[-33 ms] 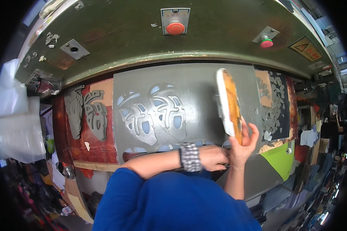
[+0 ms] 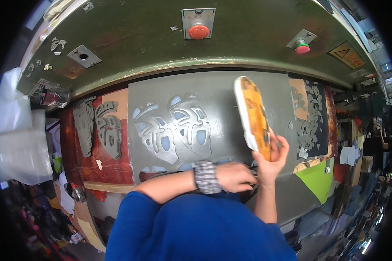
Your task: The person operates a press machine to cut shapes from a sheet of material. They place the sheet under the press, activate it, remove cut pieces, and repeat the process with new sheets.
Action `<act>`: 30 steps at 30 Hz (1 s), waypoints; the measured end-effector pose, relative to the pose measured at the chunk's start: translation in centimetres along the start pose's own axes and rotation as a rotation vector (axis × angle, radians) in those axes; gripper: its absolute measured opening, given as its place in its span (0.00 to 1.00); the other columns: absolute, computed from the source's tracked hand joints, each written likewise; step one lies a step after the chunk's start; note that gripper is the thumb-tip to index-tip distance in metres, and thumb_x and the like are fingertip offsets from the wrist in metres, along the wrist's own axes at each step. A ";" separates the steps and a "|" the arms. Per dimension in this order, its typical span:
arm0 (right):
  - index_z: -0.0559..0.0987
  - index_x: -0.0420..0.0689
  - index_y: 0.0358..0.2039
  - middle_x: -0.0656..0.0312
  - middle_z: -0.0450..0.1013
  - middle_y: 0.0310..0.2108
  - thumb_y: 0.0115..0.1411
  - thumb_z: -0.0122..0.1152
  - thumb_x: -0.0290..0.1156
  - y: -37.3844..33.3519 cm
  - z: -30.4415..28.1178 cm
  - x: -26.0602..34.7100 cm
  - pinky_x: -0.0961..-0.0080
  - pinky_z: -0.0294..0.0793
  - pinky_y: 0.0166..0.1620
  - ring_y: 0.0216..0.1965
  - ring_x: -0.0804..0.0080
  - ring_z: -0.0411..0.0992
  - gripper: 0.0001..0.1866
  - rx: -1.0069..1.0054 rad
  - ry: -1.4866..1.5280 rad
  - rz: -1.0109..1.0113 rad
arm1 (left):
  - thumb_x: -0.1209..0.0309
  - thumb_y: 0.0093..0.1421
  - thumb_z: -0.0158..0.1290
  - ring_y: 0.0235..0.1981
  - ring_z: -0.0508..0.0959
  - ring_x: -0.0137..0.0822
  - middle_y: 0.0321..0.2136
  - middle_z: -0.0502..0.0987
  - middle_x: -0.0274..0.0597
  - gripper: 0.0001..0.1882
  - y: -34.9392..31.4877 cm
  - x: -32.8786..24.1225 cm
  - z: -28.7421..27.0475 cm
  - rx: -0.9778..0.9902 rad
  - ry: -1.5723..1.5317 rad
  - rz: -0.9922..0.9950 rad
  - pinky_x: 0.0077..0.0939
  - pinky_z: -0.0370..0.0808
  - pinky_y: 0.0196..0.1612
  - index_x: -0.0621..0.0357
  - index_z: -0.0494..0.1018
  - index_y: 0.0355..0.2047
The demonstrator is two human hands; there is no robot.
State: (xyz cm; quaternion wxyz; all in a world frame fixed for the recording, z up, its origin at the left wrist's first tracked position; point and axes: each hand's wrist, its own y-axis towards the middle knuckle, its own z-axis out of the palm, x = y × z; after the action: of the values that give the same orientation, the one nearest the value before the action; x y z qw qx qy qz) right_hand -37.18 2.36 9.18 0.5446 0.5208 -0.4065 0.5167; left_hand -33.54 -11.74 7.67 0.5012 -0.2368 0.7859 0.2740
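Observation:
Upright in my right hand [image 2: 272, 158] is a long, sole-shaped cutting die [image 2: 253, 111], with an orange-brown patchy face and a white rim. My thumb and fingers pinch its lower end, above the right part of a grey sheet [image 2: 224, 113]. My left hand [image 2: 234, 176] reaches across my body to the sheet's near edge, close to my right wrist. Its fingers are curled together, and what they may hold is hidden. Left of the die, two openwork shoe-shaped pieces [image 2: 154, 135] lie cut in the sheet, with bluish gaps. More cut outlines show along the near edge, partly behind my left forearm.
A green machine beam [image 2: 139, 39] with a red push button [image 2: 198, 31] spans the far side. At left, stacked grey cut pieces [image 2: 109, 135] lie on a red board [image 2: 117, 167]. Small grey scraps [image 2: 308, 126] and a lime-green sheet [image 2: 315, 182] are at right.
The die has swung a little to the left and turned, so more of its orange face shows. My left hand has shifted slightly, its fingers still curled.

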 end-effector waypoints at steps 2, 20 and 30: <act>0.60 0.41 0.54 0.44 0.61 0.59 0.42 0.72 0.17 1.2 2.0 -2.1 0.65 0.64 0.59 0.58 0.60 0.63 0.40 0.099 -0.207 -0.075 | 0.70 0.56 0.53 0.35 0.79 0.46 0.35 0.79 0.48 0.11 -4.9 -0.1 -2.4 -0.387 -0.030 -0.118 0.38 0.76 0.38 0.56 0.76 0.40; 0.43 0.31 0.65 0.36 0.43 0.65 0.62 0.52 0.44 21.5 6.5 -1.4 0.54 0.44 0.66 0.67 0.43 0.44 0.43 -0.268 -0.627 -0.479 | 0.65 0.66 0.45 0.24 0.76 0.54 0.23 0.75 0.53 0.11 -23.9 7.5 -7.3 -1.591 0.632 -1.066 0.41 0.70 0.27 0.59 0.72 0.35; 0.31 0.28 0.64 0.32 0.30 0.66 0.62 0.50 0.53 27.1 6.4 -1.8 0.53 0.33 0.67 0.68 0.39 0.30 0.53 -0.335 -0.887 -0.540 | 0.61 0.67 0.41 0.22 0.75 0.58 0.20 0.74 0.57 0.14 -21.8 10.1 -16.6 -1.573 0.792 -1.055 0.47 0.68 0.25 0.57 0.72 0.34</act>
State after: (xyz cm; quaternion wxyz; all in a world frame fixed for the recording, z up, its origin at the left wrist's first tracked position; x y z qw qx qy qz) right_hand -63.51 -6.28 12.26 0.5096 0.6809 -0.5257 0.0175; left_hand -34.25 -39.84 -0.02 -0.0347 -0.8871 0.2887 0.3584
